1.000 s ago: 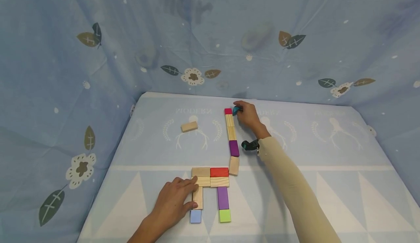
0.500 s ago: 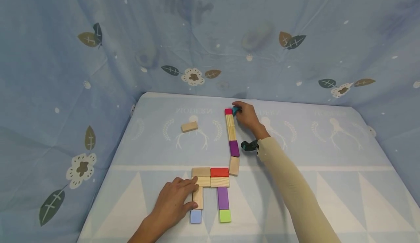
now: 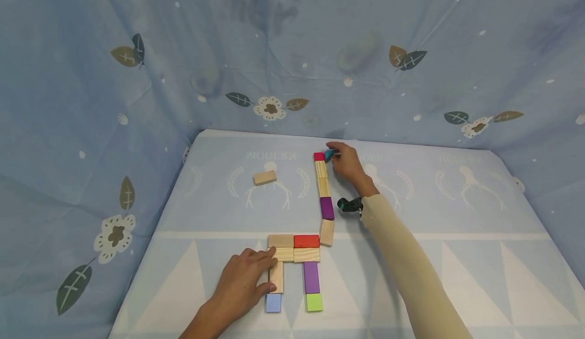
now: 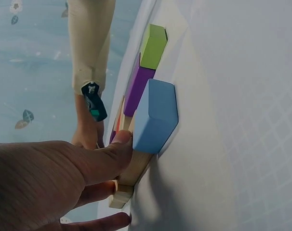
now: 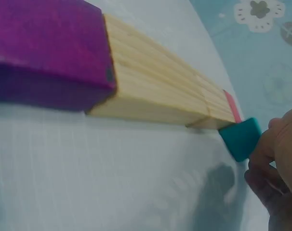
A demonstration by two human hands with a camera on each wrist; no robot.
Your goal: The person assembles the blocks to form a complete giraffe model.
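Note:
My right hand (image 3: 347, 163) pinches a small teal block (image 5: 241, 139) by its end. That block sits beside the pinkish-red block (image 3: 318, 156) topping a column of striped wooden blocks (image 3: 323, 186), a dark purple block (image 3: 326, 208) and a slanted plain block (image 3: 326, 233). My left hand (image 3: 244, 278) rests at the left of the lower figure, fingers spread. Its fingertips touch a pale wooden block (image 3: 285, 254), and the thumb lies on the upright plain block (image 3: 276, 278) just above the blue block (image 4: 153, 115). A red block (image 3: 306, 241) lies in the top row.
A loose plain block (image 3: 264, 178) lies left of the column. A purple block (image 3: 312, 278) and a green block (image 3: 314, 302) form the right leg. Patterned blue cloth (image 3: 269, 49) hangs behind the table. A dark wrist camera (image 3: 350, 205) juts from my right wrist.
Both hands stay almost where they were. The teal block remains in my right fingers beside the pinkish-red block, with only a slight shift. The head view has tilted a touch.

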